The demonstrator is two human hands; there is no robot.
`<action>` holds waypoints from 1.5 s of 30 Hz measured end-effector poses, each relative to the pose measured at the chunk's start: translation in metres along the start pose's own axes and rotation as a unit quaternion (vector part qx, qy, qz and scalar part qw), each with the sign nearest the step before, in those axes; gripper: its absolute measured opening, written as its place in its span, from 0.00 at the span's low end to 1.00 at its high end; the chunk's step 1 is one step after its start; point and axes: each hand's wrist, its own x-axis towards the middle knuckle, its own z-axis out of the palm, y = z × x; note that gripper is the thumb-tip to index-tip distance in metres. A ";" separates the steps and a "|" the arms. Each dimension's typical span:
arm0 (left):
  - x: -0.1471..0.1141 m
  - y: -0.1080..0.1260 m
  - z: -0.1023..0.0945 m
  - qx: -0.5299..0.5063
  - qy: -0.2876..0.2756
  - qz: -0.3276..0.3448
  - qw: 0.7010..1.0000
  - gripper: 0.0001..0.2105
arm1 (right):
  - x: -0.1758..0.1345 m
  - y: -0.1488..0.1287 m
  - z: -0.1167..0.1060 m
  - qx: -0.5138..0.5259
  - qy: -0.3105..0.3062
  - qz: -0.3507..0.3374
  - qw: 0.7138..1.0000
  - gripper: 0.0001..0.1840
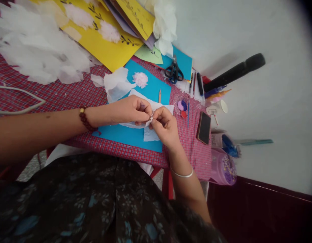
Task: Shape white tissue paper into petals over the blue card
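Observation:
Between the fingertips of both hands is a small crumpled piece of white tissue paper [149, 120]. My left hand [132, 110] pinches it from the left, and my right hand [166, 125] pinches it from the right. Under them, white paper sheets [150, 135] lie on a blue sheet of card [120, 136]. A pale pink tissue flower [140, 80] rests on the card's far part, beside a loose piece of white tissue [117, 84]. A short pencil [160, 96] lies just beyond my hands.
Torn white tissue [41, 44] is heaped at the far left, near yellow cards [107, 54] with painted stems. Black-handled scissors [174, 71], a paint palette [181, 105], a thin brush [188, 113], a phone [204, 127] and a pink tub [223, 167] stand or lie rightward by the wall.

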 end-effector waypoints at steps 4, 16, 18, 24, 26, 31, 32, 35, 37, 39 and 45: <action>0.000 0.001 0.000 -0.001 0.002 0.000 1.000 0.03 | 0.001 0.000 0.000 -0.003 0.001 -0.004 1.000 0.05; 0.000 -0.001 0.000 -0.001 0.006 0.001 1.000 0.01 | 0.001 0.000 0.000 0.006 -0.008 0.008 1.000 0.04; 0.000 0.001 0.000 -0.010 0.003 0.000 1.000 0.01 | 0.001 -0.001 -0.001 0.008 -0.007 0.007 1.000 0.04; -0.002 0.003 0.000 -0.018 -0.002 -0.005 1.000 0.02 | 0.001 -0.004 0.000 0.005 -0.004 0.007 1.000 0.04; -0.002 0.003 0.000 -0.022 -0.003 -0.006 1.000 0.03 | 0.001 -0.004 0.000 0.001 -0.005 0.010 1.000 0.04; 0.001 -0.006 -0.004 -0.048 0.008 -0.012 0.999 0.01 | 0.007 0.000 -0.012 -0.022 0.051 0.025 0.998 0.03; 0.002 -0.008 -0.005 -0.065 0.012 -0.018 0.998 0.01 | 0.010 0.001 -0.018 -0.035 0.080 0.037 0.996 0.03; 0.005 -0.012 -0.010 -0.139 0.032 -0.052 0.988 0.01 | 0.023 0.004 -0.035 -0.112 0.116 0.072 0.984 0.04; 0.006 -0.012 -0.011 -0.178 0.047 -0.067 0.981 0.01 | 0.037 0.006 -0.043 -0.204 0.090 0.089 0.971 0.05; 0.006 -0.010 -0.011 -0.194 0.060 -0.073 0.976 0.02 | 0.054 0.008 -0.047 -0.321 0.059 0.100 0.940 0.06; 0.004 -0.008 -0.013 -0.170 0.063 -0.075 0.980 0.02 | 0.110 0.018 -0.044 -0.518 -0.054 0.150 0.840 0.06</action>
